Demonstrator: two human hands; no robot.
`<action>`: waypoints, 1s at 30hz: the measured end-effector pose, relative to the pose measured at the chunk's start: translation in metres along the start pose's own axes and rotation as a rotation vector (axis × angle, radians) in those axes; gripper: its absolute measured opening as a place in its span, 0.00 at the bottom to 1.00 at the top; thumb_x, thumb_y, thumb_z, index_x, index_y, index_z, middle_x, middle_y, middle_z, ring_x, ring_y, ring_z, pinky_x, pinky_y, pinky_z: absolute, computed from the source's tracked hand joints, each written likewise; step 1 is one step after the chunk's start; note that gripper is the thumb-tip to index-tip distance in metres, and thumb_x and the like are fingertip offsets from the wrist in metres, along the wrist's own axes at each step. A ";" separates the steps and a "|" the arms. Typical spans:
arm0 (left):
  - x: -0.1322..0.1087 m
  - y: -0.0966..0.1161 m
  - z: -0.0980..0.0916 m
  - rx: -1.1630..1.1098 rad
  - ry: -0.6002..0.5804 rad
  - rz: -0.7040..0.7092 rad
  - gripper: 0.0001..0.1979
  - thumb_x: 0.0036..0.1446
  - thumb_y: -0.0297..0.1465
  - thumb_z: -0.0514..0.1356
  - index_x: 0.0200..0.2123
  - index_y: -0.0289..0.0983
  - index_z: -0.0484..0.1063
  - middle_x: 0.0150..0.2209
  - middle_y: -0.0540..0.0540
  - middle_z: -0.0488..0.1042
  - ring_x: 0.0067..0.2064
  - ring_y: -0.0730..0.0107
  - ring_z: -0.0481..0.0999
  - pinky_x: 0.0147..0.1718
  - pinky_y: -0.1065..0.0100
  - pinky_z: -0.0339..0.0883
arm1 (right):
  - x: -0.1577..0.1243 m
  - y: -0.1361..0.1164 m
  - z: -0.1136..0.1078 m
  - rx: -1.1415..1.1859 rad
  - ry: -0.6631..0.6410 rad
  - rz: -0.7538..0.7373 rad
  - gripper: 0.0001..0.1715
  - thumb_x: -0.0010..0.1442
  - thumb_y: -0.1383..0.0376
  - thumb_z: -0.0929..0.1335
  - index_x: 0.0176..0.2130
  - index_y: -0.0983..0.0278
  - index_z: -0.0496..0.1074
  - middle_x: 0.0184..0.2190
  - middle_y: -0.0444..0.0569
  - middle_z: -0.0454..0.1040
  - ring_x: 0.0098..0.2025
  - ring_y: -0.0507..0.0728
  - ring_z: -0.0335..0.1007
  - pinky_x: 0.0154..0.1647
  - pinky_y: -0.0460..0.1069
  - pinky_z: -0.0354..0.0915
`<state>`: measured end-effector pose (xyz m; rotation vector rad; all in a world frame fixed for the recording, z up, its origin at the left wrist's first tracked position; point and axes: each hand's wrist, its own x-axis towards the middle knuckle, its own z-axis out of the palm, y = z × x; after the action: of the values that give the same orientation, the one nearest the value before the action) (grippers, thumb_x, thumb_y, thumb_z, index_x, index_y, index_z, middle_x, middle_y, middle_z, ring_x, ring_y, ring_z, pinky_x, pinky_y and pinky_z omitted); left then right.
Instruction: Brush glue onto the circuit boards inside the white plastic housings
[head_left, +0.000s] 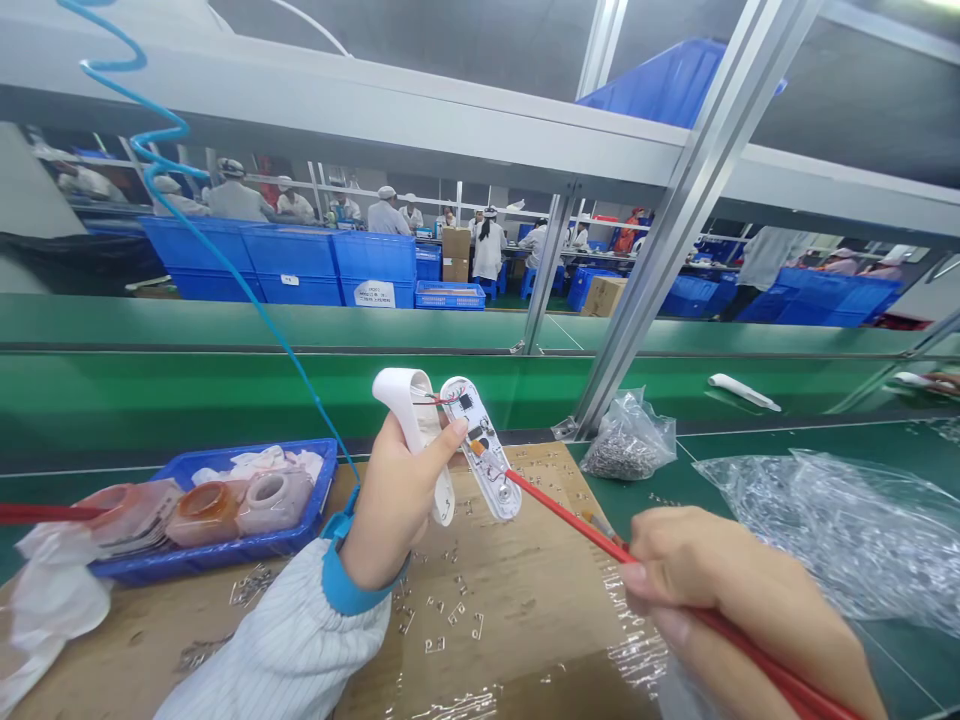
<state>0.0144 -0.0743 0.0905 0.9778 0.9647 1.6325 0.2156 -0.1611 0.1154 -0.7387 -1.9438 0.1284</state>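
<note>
My left hand (397,490) grips an opened white plastic housing (409,400), its thumb reaching over to the half that carries a circuit board (499,487). Thin red and dark wires run between the two halves. In my right hand (742,600) is a thin red-handled brush (559,507), its bristle end on the board near my left thumb. A second bristle tip (600,526) shows close to my right fingers; its handle is hard to tell apart. Around my left wrist is a blue strap (360,585) joined to a coiled blue cord (259,300).
A blue tray (217,560) at left holds jars and white cloths. Small metal clips (454,612) lie scattered over the cardboard (525,620). Bags of metal parts (630,440) stand at right. A metal post (675,210) rises beyond; people work in the background.
</note>
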 end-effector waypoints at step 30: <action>0.002 -0.004 0.001 -0.013 -0.012 -0.064 0.23 0.45 0.37 0.70 0.42 0.36 0.68 0.38 0.47 0.77 0.37 0.64 0.77 0.37 0.63 0.72 | -0.008 0.004 -0.024 0.031 0.103 0.092 0.06 0.60 0.66 0.65 0.34 0.59 0.73 0.25 0.48 0.74 0.28 0.58 0.73 0.26 0.50 0.68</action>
<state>0.0158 -0.0710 0.0870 0.9380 0.9667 1.5766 0.2405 -0.1674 0.1192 -0.7993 -1.8074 0.1730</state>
